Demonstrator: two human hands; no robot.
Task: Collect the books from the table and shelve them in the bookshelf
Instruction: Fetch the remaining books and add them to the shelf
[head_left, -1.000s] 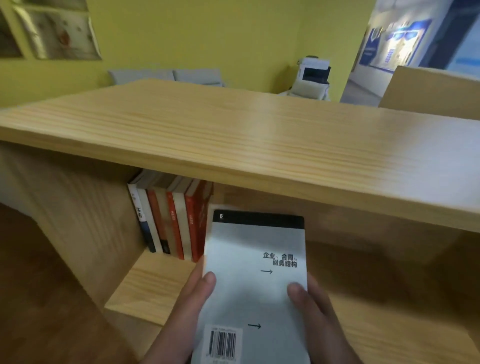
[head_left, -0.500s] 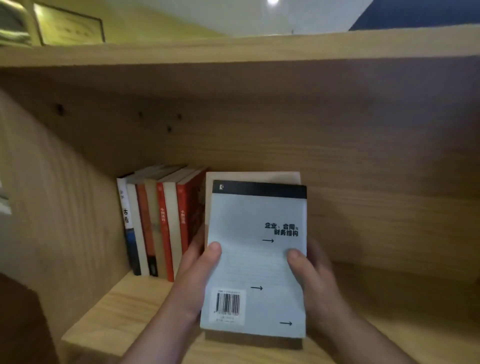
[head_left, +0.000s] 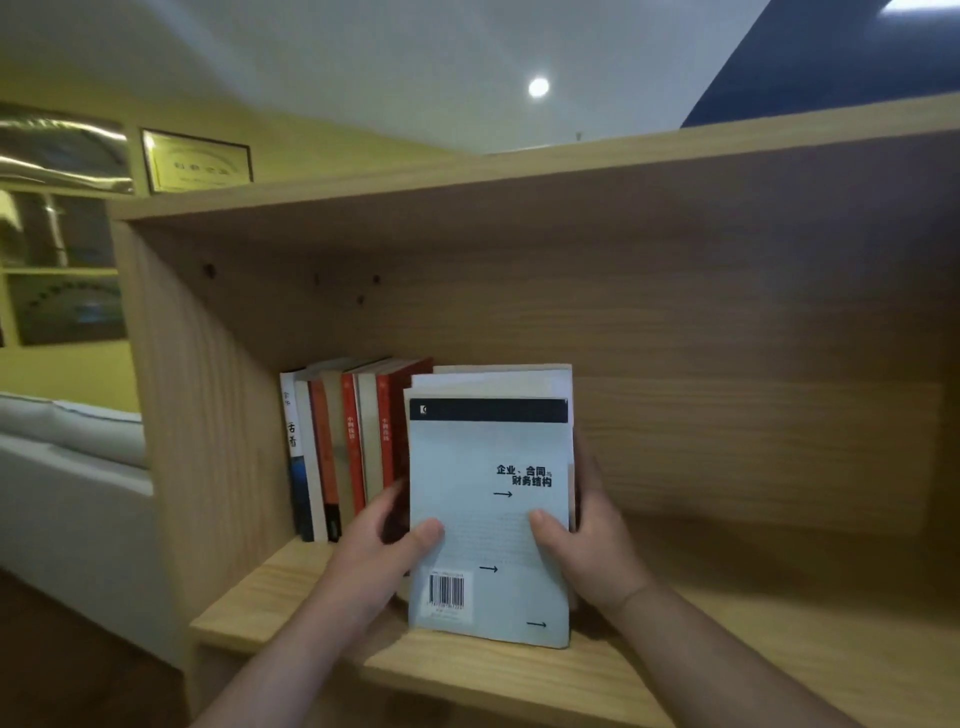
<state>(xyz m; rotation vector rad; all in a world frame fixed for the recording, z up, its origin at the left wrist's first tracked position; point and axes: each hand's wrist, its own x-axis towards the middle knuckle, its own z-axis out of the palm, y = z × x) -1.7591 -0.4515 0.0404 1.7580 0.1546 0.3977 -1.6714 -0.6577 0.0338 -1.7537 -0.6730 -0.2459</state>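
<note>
While gripped by both hands, a pale blue book (head_left: 488, 519) is held upright over the bookshelf board (head_left: 291, 587).
Its lower half is clasped between the left hand (head_left: 379, 545) and the right hand (head_left: 592, 545), a thumb being laid on the front cover at each side edge and the fingers curled behind. A cream-edged volume (head_left: 498, 379) is pressed behind it within the same grip. A row of shelved books (head_left: 343, 447) is stood just to its left, against the side panel (head_left: 208, 415).

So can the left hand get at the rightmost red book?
Probably yes: the left hand is right beside the red book with nothing between, but it grips the pale book and would have to let go.
</note>
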